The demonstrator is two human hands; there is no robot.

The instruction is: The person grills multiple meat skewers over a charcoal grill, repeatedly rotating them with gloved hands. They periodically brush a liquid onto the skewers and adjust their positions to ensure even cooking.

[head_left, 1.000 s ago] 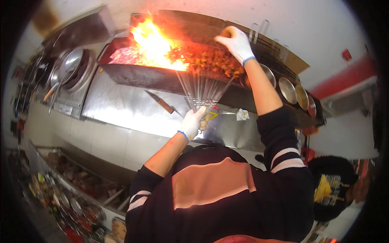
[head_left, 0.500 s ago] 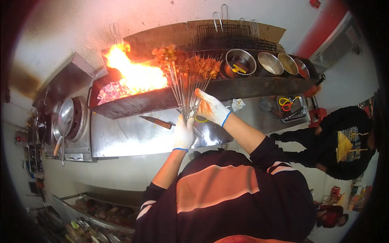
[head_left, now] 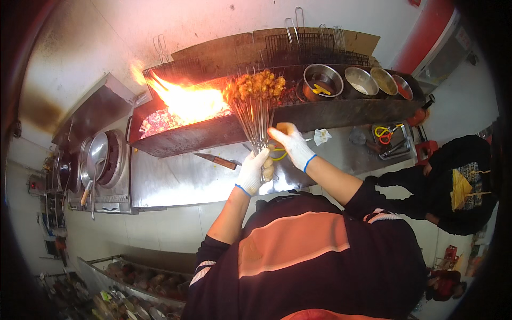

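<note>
A fanned bunch of metal skewers (head_left: 253, 121), tipped with browned meat pieces (head_left: 258, 85), stands over the long charcoal grill (head_left: 330, 111). Its bare lower ends are in my left hand (head_left: 250, 169), which is closed around them in a white knit glove. My right hand (head_left: 292, 145), in a white glove with an orange stain, is just to the right of the bunch with its thumb and fingers apart. Whether its fingertips touch the skewers is hard to see. On the steel counter (head_left: 176, 184) left of the hands lies a wooden-handled knife (head_left: 217, 160).
Tall flames (head_left: 189, 101) rise at the grill's left end. Metal bowls (head_left: 361, 82) and a pot (head_left: 323, 81) stand on its right. A tray (head_left: 396, 143) holds yellow- and red-handled scissors. A wok ladle (head_left: 97, 149) is at far left; another person (head_left: 461, 184) stands at right.
The meat end, blurred before, now shows sharply, gathered to the right of the flames. My right hand has opened away from the skewers' side. The whole view has shifted slightly.
</note>
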